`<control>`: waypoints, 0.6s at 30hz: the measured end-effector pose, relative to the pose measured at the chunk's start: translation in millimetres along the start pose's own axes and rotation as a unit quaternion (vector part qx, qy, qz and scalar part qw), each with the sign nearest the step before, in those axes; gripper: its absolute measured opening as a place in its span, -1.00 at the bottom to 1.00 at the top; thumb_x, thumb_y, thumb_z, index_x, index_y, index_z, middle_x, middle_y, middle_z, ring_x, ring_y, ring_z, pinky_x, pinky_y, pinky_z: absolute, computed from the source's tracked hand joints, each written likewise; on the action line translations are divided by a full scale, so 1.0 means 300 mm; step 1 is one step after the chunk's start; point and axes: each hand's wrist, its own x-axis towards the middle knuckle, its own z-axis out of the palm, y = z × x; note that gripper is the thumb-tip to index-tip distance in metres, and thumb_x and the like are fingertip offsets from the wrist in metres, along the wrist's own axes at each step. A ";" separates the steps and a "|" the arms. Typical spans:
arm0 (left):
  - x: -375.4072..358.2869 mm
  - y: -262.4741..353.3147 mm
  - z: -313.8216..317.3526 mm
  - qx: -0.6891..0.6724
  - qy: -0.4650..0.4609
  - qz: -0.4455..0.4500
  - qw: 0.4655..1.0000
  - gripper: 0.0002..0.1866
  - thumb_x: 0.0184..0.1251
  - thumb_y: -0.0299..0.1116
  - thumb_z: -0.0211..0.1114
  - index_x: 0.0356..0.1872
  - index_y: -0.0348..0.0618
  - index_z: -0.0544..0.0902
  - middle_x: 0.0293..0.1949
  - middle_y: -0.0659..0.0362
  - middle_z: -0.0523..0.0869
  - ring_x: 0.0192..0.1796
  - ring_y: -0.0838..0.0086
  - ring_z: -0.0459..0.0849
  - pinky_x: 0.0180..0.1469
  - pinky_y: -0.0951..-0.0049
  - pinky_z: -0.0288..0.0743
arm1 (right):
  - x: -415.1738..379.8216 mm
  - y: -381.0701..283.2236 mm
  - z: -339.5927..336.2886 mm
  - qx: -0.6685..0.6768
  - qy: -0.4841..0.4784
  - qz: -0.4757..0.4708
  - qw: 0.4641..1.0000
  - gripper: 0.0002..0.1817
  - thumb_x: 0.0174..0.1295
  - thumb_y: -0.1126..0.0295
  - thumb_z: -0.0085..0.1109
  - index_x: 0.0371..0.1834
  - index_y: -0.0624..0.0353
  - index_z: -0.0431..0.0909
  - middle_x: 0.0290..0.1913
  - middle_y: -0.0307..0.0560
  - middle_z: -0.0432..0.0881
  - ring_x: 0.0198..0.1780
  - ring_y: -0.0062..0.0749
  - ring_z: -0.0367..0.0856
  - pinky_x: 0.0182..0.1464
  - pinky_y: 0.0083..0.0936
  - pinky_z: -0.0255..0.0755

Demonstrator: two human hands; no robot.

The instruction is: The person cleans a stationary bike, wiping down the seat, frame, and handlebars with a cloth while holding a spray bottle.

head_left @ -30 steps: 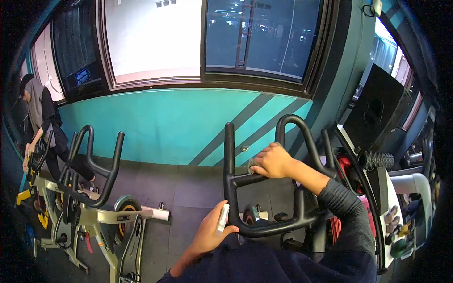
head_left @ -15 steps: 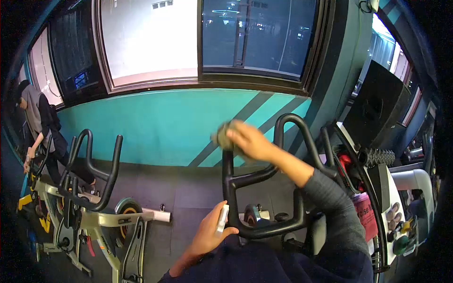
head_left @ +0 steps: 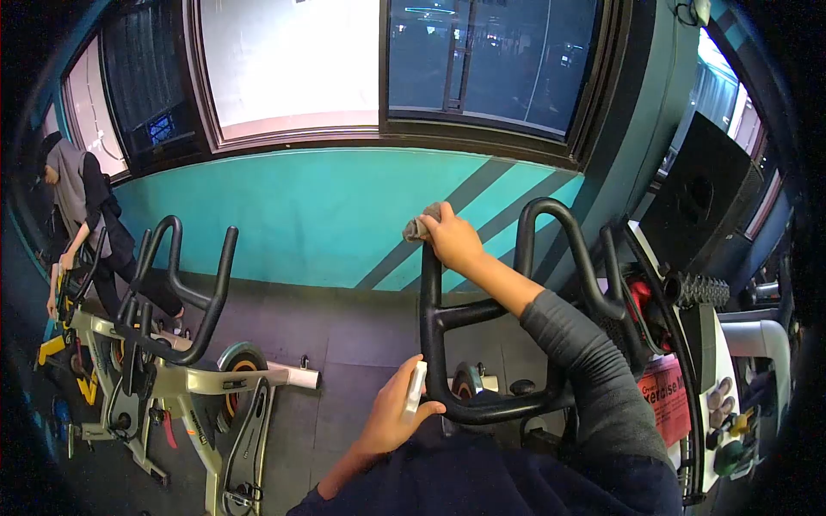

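Observation:
My right hand (head_left: pixel 454 241) is closed on a grey-brown cloth (head_left: pixel 422 224), pressed at the top end of the left upright of a black exercise bike handlebar (head_left: pixel 430 327). My left hand (head_left: pixel 391 413) is low beside the same handlebar, near its bottom left bend. It is wrapped round a slim white object (head_left: pixel 415 391), of which only a narrow side shows; its kind I cannot tell. The hand hides the rest of it.
Another exercise bike (head_left: pixel 185 378) stands to the left, with a person (head_left: pixel 82 202) at a further bike beyond. A teal wall (head_left: pixel 292 215) runs under the windows. On the right are a black speaker (head_left: pixel 697 193), a foam roller (head_left: pixel 699 290) and a pink exercise mat package (head_left: pixel 667 400).
The whole view has shifted slightly. My right hand and the cloth, blurred before, now show sharply at the handlebar's tip. My left hand keeps its hold on the white object.

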 end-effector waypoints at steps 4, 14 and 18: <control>-0.006 -0.008 0.009 0.001 0.009 0.013 1.000 -0.19 0.03 -0.28 0.52 0.28 -0.30 0.29 -0.25 0.07 0.54 -0.21 0.32 0.57 -0.10 0.35 0.47 | -0.086 -0.054 -0.019 -0.031 -0.052 0.025 0.998 -0.63 0.13 0.46 0.11 0.03 0.04 0.38 -0.02 0.22 0.37 -0.33 0.08 0.64 -0.32 -0.12 0.58; -0.024 -0.007 0.021 0.020 0.015 0.004 1.000 -0.20 0.05 -0.26 0.51 0.30 -0.19 0.30 -0.28 0.11 0.56 -0.21 0.35 0.56 -0.10 0.37 0.45 | -0.256 -0.199 -0.015 -0.142 -0.048 -0.087 0.985 -0.77 0.07 0.38 0.12 -0.18 0.10 0.45 -0.18 -0.02 0.44 -0.41 -0.29 0.63 -0.40 -0.25 0.57; -0.049 -0.005 0.028 0.025 0.022 0.017 0.999 -0.24 0.07 -0.29 0.49 0.29 -0.20 0.32 -0.31 0.12 0.57 -0.24 0.33 0.58 -0.13 0.36 0.46 | -0.272 -0.184 -0.026 -0.172 -0.012 -0.216 0.961 -0.78 0.06 0.32 0.13 -0.21 0.06 0.48 -0.24 -0.13 0.46 -0.38 -0.36 0.60 -0.38 -0.42 0.48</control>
